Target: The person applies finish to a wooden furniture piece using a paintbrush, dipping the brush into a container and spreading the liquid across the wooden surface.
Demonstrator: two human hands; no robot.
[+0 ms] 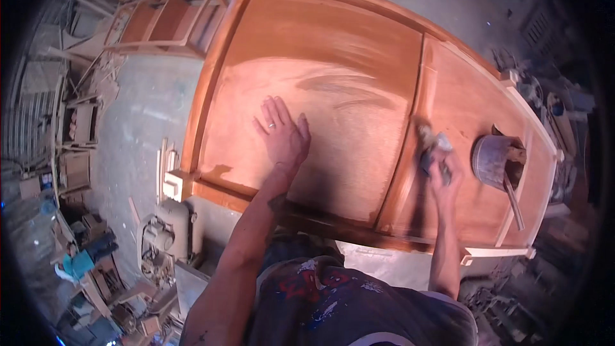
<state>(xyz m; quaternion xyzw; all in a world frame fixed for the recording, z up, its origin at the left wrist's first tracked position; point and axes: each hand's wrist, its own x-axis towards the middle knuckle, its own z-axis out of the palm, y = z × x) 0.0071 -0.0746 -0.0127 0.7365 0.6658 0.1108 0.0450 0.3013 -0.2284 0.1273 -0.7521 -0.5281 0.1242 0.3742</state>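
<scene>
My left hand (282, 134) rests flat on the large wooden panel (346, 154), fingers spread, a ring on one of them. My right hand (443, 168) is closed around what looks like a wadded rag (424, 133), tan and greyish and somewhat blurred. It is at the dividing rail (407, 160) between the large panel and the narrower right-hand panel (461, 90). Darker reddish-brown stain covers the large panel's far part and streaks its middle; its near part is paler. To the right of that hand stands a stained round pail (490, 160) with a flat stick (514, 204) leaning out.
Pale blocks (174, 186) cap the frame's corners. A motor-driven machine (168, 234) stands on the floor at the near left. Open wooden cabinet frames (166, 19) stand at the far left. Wood scraps (102, 288) lie heaped at the lower left.
</scene>
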